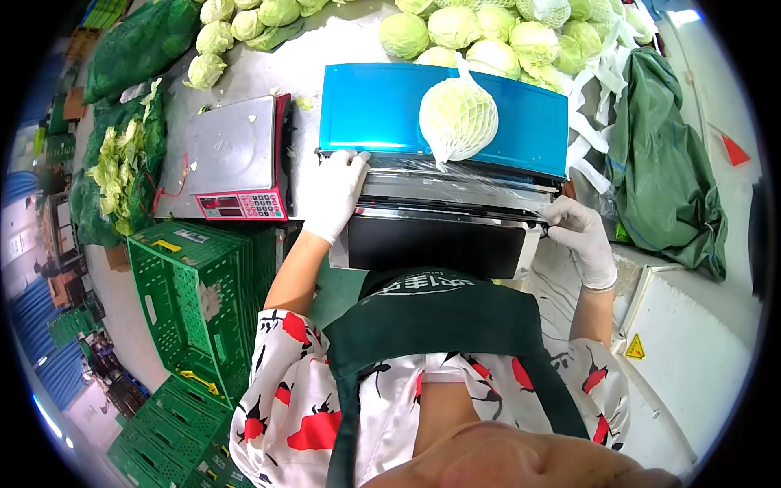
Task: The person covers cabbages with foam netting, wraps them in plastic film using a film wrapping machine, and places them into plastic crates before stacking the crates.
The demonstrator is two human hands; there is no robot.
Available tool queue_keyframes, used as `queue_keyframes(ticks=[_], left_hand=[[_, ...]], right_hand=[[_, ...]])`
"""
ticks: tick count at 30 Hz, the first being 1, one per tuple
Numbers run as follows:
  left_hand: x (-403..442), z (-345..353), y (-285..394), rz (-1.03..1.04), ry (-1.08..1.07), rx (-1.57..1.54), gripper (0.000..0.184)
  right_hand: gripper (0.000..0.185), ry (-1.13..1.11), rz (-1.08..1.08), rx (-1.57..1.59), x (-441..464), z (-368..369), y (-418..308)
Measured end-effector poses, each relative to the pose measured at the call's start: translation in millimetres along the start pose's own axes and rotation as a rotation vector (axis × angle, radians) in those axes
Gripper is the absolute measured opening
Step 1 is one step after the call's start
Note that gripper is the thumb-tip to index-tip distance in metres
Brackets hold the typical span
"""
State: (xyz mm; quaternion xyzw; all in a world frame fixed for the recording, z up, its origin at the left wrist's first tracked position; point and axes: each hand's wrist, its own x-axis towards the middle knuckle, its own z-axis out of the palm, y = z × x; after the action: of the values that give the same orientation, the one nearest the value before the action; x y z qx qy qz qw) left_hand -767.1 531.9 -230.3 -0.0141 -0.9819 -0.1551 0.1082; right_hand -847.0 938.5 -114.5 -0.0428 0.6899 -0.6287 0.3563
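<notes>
In front of me stands a film wrapping machine (pixel 439 187) with a blue top cover and a black plate at its near side. Clear plastic film (pixel 488 184) runs across it between my hands. My left hand (pixel 337 195), in a white glove, has its fingers closed at the left end of the film, by the cover's corner. At the right end my gloved right hand (pixel 579 240) pinches near the film's edge; its fingertips partly hide the hold. A cabbage in a white foam net (pixel 458 119) rests on the blue cover.
A red-framed scale (pixel 236 150) stands left of the machine. Several cabbages (pixel 488 37) lie at the back. Green crates (pixel 175 301) are stacked at lower left. Netted sacks (pixel 142 49) lie left, a green cloth (pixel 663 163) and white foam nets (pixel 590 130) right.
</notes>
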Motion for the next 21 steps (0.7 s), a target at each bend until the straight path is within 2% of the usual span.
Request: queue_keyframes(ticks=[4, 7, 10, 13, 14, 18, 21], left_hand=[[2.5, 0.3, -10.2, 0.121, 0.0, 0.041, 0.011], [-0.9, 0.7, -12.5, 0.135, 0.009, -0.022, 0.01], [-7.7, 3.3, -17.3, 0.057, 0.121, -0.113, 0.015], [-10.5, 3.3, -28.7, 0.177, 0.046, 0.018, 0.02], [-7.4, -9.1, -21.9, 0.206, -0.074, 0.13, 0.025], [13.4, -11.4, -19.3, 0.528, -0.22, 0.257, 0.034], [30.7, -9.6, -23.3, 0.682, -0.303, 0.314, 0.027]], right_hand=[[0.027, 0.067, 0.035, -0.029, -0.4, 10.2, 0.8], [0.029, 0.12, 0.045, -0.033, -1.9, 15.1, 4.1], [0.03, 0.158, 0.008, -0.07, -2.4, 12.5, 14.4], [0.029, 0.183, -0.058, -0.215, -0.8, 11.0, 23.7], [0.029, 0.193, -0.081, -0.254, -0.2, 11.6, 25.6], [0.028, 0.217, -0.069, -0.236, 1.8, 10.5, 26.6], [0.03, 0.228, -0.111, -0.258, 3.3, 10.7, 25.9]])
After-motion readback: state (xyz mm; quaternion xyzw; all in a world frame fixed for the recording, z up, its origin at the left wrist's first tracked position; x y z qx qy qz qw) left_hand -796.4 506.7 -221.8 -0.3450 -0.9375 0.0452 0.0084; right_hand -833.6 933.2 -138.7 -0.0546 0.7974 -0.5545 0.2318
